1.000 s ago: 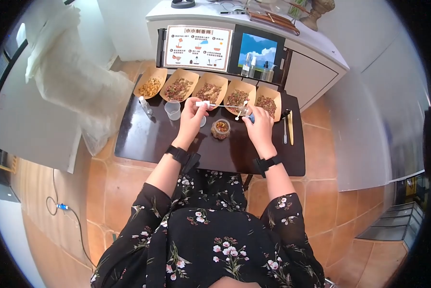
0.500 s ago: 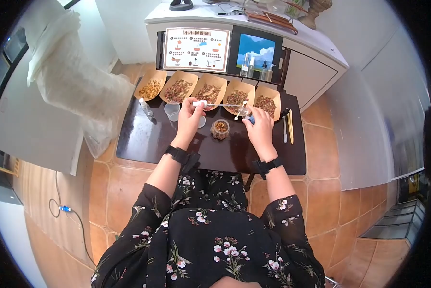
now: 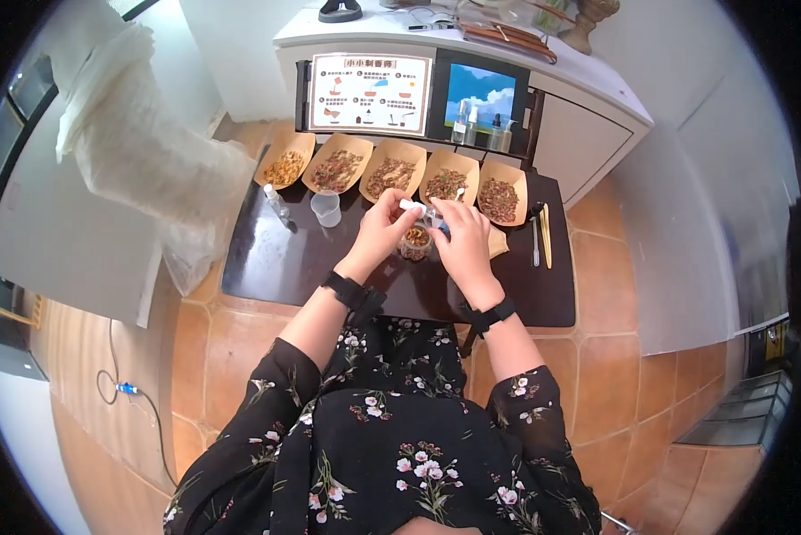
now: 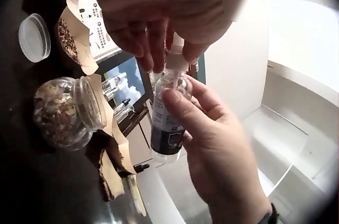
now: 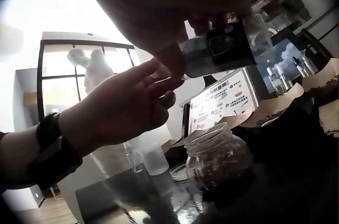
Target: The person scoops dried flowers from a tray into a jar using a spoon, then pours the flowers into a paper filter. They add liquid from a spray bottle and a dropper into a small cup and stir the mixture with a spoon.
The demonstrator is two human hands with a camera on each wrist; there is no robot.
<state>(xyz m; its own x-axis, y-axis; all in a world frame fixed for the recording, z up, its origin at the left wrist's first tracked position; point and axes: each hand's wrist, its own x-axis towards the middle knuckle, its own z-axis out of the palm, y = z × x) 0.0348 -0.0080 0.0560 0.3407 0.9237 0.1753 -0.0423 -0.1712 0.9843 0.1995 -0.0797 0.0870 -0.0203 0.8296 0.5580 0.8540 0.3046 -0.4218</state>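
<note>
My left hand [image 3: 383,234] pinches the white spray cap [image 4: 177,60] at the mouth of a small clear bottle [image 4: 168,134] with a dark label. The fingers of my right hand [image 3: 467,248] are curled round the bottle's body, its thumb on the front in the left wrist view. Cap and bottle meet; whether the thread is engaged I cannot tell. Just below the hands on the dark table stands an open glass jar [image 5: 220,155] holding dried petals. Its round clear lid [image 4: 34,37] lies beside it.
Several paper trays [image 3: 284,159] of dried flowers line the table's back edge, before a printed sheet [image 3: 369,92]. A plastic cup [image 3: 326,209] and another small bottle [image 3: 277,205] stand at left. A dropper [image 3: 536,242] and wooden tweezers [image 3: 546,237] lie at right.
My hands have come together above the jar. The cap's thin tube, seen outside the bottle earlier, is now within it, and the cap sits at the bottle's mouth.
</note>
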